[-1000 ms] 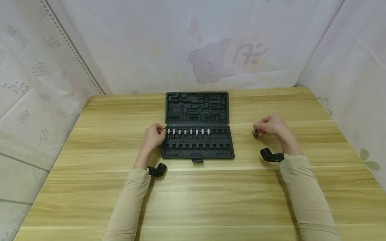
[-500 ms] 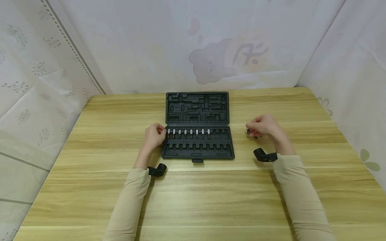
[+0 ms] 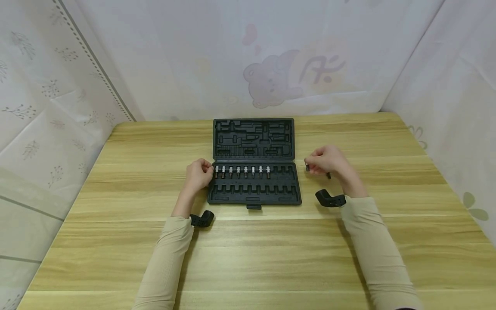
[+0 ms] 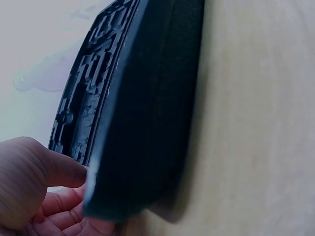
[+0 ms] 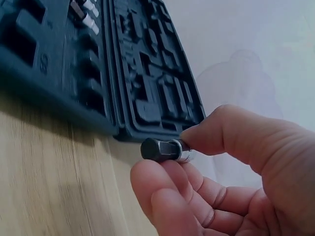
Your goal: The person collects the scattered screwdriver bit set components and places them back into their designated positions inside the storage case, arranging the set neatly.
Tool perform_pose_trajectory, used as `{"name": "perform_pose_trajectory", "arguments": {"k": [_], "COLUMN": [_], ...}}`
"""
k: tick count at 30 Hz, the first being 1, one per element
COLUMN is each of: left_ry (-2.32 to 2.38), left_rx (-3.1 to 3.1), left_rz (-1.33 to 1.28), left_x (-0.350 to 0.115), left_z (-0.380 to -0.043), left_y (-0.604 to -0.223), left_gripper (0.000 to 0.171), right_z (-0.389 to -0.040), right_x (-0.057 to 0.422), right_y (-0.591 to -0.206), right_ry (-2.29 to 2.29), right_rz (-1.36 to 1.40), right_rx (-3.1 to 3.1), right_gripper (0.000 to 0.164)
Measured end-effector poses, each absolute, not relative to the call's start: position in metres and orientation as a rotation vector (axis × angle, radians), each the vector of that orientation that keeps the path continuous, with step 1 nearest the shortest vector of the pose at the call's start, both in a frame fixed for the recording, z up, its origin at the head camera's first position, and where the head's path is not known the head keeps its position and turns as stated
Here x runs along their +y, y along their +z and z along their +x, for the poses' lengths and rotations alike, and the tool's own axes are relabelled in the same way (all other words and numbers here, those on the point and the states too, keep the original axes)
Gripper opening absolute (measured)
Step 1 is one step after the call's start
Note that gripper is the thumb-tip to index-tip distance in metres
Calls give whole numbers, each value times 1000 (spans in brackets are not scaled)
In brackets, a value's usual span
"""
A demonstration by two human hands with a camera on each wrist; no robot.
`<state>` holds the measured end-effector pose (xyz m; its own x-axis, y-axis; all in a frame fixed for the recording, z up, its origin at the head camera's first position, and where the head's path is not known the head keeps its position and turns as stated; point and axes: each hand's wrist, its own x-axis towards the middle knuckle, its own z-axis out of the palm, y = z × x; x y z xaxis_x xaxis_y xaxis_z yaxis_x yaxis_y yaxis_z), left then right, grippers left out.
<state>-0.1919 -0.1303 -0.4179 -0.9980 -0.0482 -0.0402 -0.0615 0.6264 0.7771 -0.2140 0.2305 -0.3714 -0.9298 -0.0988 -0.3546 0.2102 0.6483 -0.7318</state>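
An open black plastic socket case (image 3: 253,181) lies on the table, its lid (image 3: 253,140) folded back. Silver bit sockets (image 3: 246,169) fill the left part of its upper row; the lower row's slots are bare. My left hand (image 3: 198,175) grips the left side of the case, thumb and fingers (image 4: 64,169) at its corner in the left wrist view. Right of the case, my right hand (image 3: 328,159) pinches a hex bit socket (image 5: 160,149) between thumb and fingers, its dark six-sided tip pointing away from the palm.
Another small dark bit (image 3: 328,175) lies on the wooden table (image 3: 263,258), partly behind the right hand. The case's latch (image 3: 253,206) sticks out at the front. Patterned cloth (image 3: 186,64) hangs behind and at both sides.
My right hand has moved left toward the case with the hex bit socket, uncovering the other bit on the table. My left hand stays in place on the case.
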Motion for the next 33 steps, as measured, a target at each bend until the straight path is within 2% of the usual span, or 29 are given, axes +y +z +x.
{"name": "perform_pose_trajectory", "arguments": {"k": [33], "left_ry": [1343], "left_rx": [2818], "left_rz": [-81], "left_x": [-131], "left_z": [-193], "left_y": [-420], "left_gripper": [11], "right_z": [-224], "right_x": [171], "right_y": [-385], "right_ry": [-1230], "right_rz": [-17], "right_rx": [2413], "right_gripper": [24]}}
